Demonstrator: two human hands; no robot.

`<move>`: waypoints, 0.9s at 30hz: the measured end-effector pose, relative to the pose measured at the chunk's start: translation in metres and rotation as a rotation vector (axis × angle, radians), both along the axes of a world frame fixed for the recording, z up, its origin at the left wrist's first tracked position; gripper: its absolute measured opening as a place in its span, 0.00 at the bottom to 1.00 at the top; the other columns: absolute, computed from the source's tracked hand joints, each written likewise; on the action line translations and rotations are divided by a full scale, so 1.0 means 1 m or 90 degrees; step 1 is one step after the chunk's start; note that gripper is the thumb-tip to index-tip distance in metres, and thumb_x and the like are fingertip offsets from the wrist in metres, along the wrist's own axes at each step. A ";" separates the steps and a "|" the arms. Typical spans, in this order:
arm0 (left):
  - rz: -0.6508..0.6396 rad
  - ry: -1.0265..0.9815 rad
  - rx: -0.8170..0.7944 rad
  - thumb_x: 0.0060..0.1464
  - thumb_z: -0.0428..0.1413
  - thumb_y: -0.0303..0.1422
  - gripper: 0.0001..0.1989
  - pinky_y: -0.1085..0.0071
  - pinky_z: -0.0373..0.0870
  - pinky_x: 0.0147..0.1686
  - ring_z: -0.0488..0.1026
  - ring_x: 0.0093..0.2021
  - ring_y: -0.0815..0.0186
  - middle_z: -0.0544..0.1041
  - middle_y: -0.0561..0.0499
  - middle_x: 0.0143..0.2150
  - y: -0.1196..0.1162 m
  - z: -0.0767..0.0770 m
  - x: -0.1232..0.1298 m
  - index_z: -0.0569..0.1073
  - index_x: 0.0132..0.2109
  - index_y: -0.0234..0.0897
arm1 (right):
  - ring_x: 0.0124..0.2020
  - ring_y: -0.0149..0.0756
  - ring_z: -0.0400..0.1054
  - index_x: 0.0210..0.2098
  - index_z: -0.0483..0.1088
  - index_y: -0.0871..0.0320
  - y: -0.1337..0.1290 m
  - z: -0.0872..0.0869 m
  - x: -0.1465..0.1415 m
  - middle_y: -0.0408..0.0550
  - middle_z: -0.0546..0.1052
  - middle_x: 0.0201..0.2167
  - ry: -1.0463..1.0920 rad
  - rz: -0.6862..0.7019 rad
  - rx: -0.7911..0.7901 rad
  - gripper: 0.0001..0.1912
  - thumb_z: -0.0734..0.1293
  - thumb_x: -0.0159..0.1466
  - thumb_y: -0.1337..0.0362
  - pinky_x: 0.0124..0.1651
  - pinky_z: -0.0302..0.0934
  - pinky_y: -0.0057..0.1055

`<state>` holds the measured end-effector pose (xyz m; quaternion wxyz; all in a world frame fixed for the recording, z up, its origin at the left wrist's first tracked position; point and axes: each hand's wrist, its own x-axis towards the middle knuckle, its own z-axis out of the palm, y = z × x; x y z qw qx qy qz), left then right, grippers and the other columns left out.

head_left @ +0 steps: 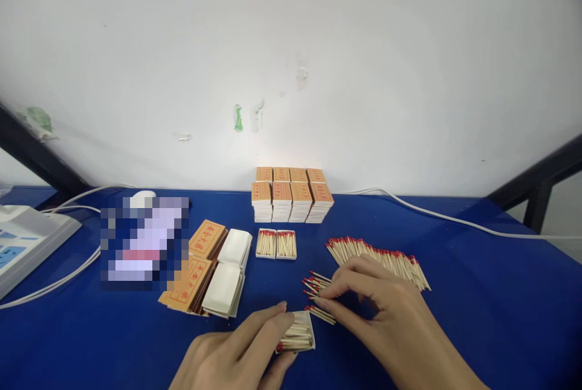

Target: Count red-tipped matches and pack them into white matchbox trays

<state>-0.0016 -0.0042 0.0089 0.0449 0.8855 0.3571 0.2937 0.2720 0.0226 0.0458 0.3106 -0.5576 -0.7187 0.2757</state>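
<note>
Uneven pressure could scatter the matches point(321, 278) the right hand point(377, 299) pinches while the left hand point(240, 347) grips the near tray point(304, 318).

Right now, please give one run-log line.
Left hand: holds white rectangular cardboard tray | Right hand: at loose red-headed wooden matches

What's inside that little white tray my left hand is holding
Wooden matches, some red heads showing at the near side. Your left hand covers the left part of the tray, so whatever lies there is hidden.
</note>
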 end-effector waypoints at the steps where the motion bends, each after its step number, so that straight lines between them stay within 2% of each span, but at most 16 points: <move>1: 0.001 0.001 -0.001 0.82 0.55 0.34 0.15 0.72 0.90 0.35 0.92 0.37 0.64 0.88 0.50 0.61 0.000 0.000 0.000 0.74 0.69 0.40 | 0.40 0.41 0.79 0.35 0.84 0.46 0.000 -0.002 0.000 0.44 0.83 0.38 -0.008 -0.006 0.003 0.09 0.74 0.73 0.60 0.43 0.71 0.37; 5: -0.001 0.001 0.002 0.81 0.56 0.33 0.15 0.73 0.90 0.35 0.91 0.36 0.64 0.88 0.49 0.61 0.000 0.001 0.000 0.74 0.68 0.39 | 0.42 0.43 0.79 0.34 0.83 0.47 -0.002 -0.006 0.001 0.45 0.83 0.40 -0.075 -0.015 -0.001 0.08 0.75 0.72 0.61 0.43 0.73 0.39; 9: 0.001 -0.003 0.003 0.81 0.56 0.33 0.14 0.75 0.90 0.40 0.92 0.37 0.64 0.88 0.47 0.60 0.001 0.001 0.001 0.75 0.68 0.39 | 0.44 0.45 0.81 0.40 0.82 0.47 -0.002 -0.005 0.002 0.47 0.84 0.44 -0.132 -0.036 0.045 0.01 0.77 0.70 0.60 0.44 0.76 0.41; 11: 0.003 -0.005 0.000 0.82 0.55 0.34 0.14 0.76 0.89 0.40 0.92 0.37 0.64 0.88 0.47 0.60 0.002 0.000 0.001 0.76 0.67 0.39 | 0.47 0.48 0.82 0.45 0.82 0.47 -0.002 -0.006 0.003 0.49 0.84 0.48 -0.149 -0.047 0.072 0.06 0.78 0.68 0.59 0.45 0.77 0.43; 13: 0.006 -0.002 0.005 0.83 0.54 0.35 0.14 0.76 0.89 0.39 0.92 0.37 0.64 0.88 0.48 0.60 0.002 -0.001 0.001 0.76 0.67 0.39 | 0.53 0.53 0.82 0.51 0.81 0.47 -0.002 -0.008 0.003 0.51 0.83 0.54 -0.163 -0.045 0.077 0.15 0.81 0.65 0.59 0.48 0.79 0.46; 15: 0.010 0.005 0.013 0.83 0.53 0.35 0.14 0.75 0.89 0.38 0.92 0.37 0.64 0.88 0.49 0.60 0.002 -0.001 0.001 0.75 0.68 0.40 | 0.58 0.56 0.80 0.57 0.80 0.47 -0.002 -0.009 0.003 0.52 0.82 0.59 -0.174 -0.039 0.052 0.26 0.83 0.60 0.60 0.52 0.80 0.49; 17: 0.007 0.008 0.013 0.83 0.53 0.35 0.14 0.74 0.90 0.37 0.92 0.37 0.64 0.88 0.49 0.60 0.001 -0.002 0.000 0.75 0.68 0.40 | 0.60 0.55 0.80 0.59 0.79 0.47 -0.003 -0.010 0.004 0.52 0.80 0.62 -0.174 -0.035 0.012 0.29 0.84 0.60 0.61 0.54 0.80 0.49; 19: 0.002 0.005 0.006 0.82 0.54 0.34 0.14 0.74 0.90 0.38 0.92 0.38 0.64 0.88 0.49 0.60 0.001 -0.002 0.000 0.75 0.68 0.40 | 0.57 0.50 0.81 0.56 0.79 0.47 -0.003 -0.011 0.004 0.50 0.80 0.60 -0.164 -0.026 -0.031 0.21 0.81 0.66 0.59 0.54 0.79 0.46; 22: 0.002 0.004 0.002 0.81 0.55 0.33 0.15 0.73 0.90 0.37 0.92 0.37 0.64 0.88 0.48 0.61 0.000 -0.002 -0.001 0.74 0.68 0.39 | 0.48 0.42 0.80 0.48 0.78 0.47 -0.002 -0.010 0.004 0.46 0.81 0.51 -0.156 0.002 -0.078 0.03 0.72 0.77 0.58 0.50 0.76 0.40; 25: 0.000 0.004 -0.010 0.81 0.56 0.33 0.15 0.75 0.89 0.39 0.92 0.38 0.64 0.88 0.47 0.61 0.001 -0.003 -0.002 0.75 0.69 0.39 | 0.39 0.38 0.77 0.43 0.77 0.48 -0.001 -0.011 0.003 0.44 0.80 0.44 -0.155 0.012 -0.078 0.06 0.70 0.79 0.59 0.45 0.74 0.37; 27: -0.001 0.004 -0.013 0.81 0.56 0.33 0.16 0.75 0.89 0.40 0.92 0.38 0.64 0.88 0.47 0.61 0.001 -0.003 -0.001 0.74 0.69 0.39 | 0.37 0.38 0.77 0.42 0.76 0.49 0.000 -0.012 0.003 0.44 0.79 0.42 -0.145 0.020 -0.063 0.08 0.69 0.80 0.59 0.42 0.74 0.35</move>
